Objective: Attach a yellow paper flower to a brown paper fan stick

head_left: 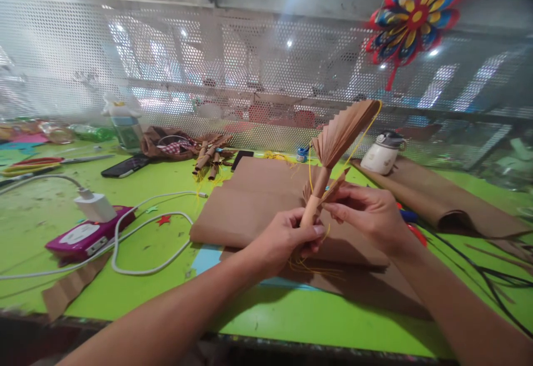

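A brown paper craft [320, 184], with a rolled stem, a pleated fan at its top and yellow thread along it, is held up over the table. My left hand [291, 238] is wrapped round the lower stem. Beside the stem, my right hand [366, 210] pinches a small pleated brown paper piece [335, 187] that sticks out to the side. Loose yellow thread ends hang below my left hand. Under both hands lie folded sheets of brown paper [245, 216], with light blue paper [206, 257] showing beneath.
On the green table [158, 294] stand a purple power strip [97, 235] with a charger and white cable [154, 271], and a phone [127, 165]. Behind are several rolled paper pieces [208, 158]. A white bottle [381, 154] and a brown paper roll [462, 205] lie at right.
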The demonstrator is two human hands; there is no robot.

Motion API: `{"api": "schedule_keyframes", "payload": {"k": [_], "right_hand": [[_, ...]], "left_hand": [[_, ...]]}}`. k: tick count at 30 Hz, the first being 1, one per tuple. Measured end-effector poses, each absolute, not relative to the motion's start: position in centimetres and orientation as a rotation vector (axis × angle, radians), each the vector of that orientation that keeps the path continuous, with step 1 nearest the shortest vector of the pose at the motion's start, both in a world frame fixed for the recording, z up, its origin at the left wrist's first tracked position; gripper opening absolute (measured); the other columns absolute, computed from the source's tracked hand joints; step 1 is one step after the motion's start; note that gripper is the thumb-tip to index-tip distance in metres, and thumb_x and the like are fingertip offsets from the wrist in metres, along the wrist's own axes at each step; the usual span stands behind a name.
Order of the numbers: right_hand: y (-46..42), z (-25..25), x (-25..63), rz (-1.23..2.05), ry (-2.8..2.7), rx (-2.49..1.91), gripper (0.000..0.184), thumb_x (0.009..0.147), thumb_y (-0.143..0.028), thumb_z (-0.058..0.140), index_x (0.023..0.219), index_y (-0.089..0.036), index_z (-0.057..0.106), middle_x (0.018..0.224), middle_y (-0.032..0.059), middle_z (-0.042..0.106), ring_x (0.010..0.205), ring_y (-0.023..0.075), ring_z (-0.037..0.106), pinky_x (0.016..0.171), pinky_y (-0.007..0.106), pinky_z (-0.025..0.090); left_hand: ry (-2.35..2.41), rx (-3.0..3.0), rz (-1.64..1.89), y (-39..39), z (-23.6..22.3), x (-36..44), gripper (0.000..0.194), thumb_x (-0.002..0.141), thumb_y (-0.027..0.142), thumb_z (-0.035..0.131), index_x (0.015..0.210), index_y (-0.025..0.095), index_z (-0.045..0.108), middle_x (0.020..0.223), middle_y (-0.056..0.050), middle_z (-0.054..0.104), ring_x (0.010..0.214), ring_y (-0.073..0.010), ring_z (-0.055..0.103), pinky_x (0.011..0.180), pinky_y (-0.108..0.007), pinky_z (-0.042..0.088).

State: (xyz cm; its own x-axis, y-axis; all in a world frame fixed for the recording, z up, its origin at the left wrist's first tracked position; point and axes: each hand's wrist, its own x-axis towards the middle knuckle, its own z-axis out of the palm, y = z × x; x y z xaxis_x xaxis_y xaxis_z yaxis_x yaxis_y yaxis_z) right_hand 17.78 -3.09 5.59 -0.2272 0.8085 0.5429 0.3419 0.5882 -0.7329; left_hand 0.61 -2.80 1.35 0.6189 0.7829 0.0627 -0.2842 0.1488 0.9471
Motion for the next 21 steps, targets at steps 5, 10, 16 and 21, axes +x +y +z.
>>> {"api": "schedule_keyframes", "payload": {"k": [5,10,16,21], "right_hand": [[-3.17,5.60,17.59,0.570,-1.822,-0.917,0.007,0.074,-0.026,0.065,0.075,-0.020,0.068,0.074,0.0021,0.063,0.063,0.0129,0.056,0.051,0.023,0.046],[-3.32,5.52,17.34,0.551,-1.818,-0.917,0.005,0.075,-0.024,0.064,0.075,-0.021,0.067,0.071,0.0005,0.062,0.062,0.0122,0.055,0.053,0.023,0.046],[-3.27,5.19,17.38,0.492,-1.823,-0.924,0.005,0.075,-0.024,0.064,0.074,-0.019,0.066,0.070,0.0003,0.062,0.062,0.0121,0.055,0.053,0.024,0.045],[-3.29,4.98,17.28,0.428,-1.824,-0.942,0.007,0.076,-0.025,0.063,0.075,-0.018,0.066,0.070,0.0010,0.062,0.062,0.0123,0.055,0.055,0.024,0.046]], "left_hand": [[0.511,1.169,0.803,-2.83,1.47,0.58,0.026,0.071,0.034,0.066,0.083,0.013,0.055,0.064,-0.001,0.050,0.053,-0.0073,0.045,0.048,-0.019,0.030],[0.498,1.182,0.818,-2.89,1.56,0.50,0.022,0.074,0.032,0.063,0.080,0.013,0.056,0.065,-0.001,0.050,0.053,-0.0068,0.043,0.047,-0.020,0.029],[0.511,1.166,0.816,-2.97,1.50,0.56,0.024,0.076,0.036,0.060,0.076,0.013,0.053,0.067,-0.001,0.048,0.054,-0.0062,0.042,0.048,-0.019,0.029],[0.525,1.196,0.843,-2.98,1.33,0.80,0.029,0.078,0.042,0.057,0.074,0.013,0.052,0.066,-0.001,0.049,0.053,-0.0061,0.042,0.047,-0.018,0.029]]}}
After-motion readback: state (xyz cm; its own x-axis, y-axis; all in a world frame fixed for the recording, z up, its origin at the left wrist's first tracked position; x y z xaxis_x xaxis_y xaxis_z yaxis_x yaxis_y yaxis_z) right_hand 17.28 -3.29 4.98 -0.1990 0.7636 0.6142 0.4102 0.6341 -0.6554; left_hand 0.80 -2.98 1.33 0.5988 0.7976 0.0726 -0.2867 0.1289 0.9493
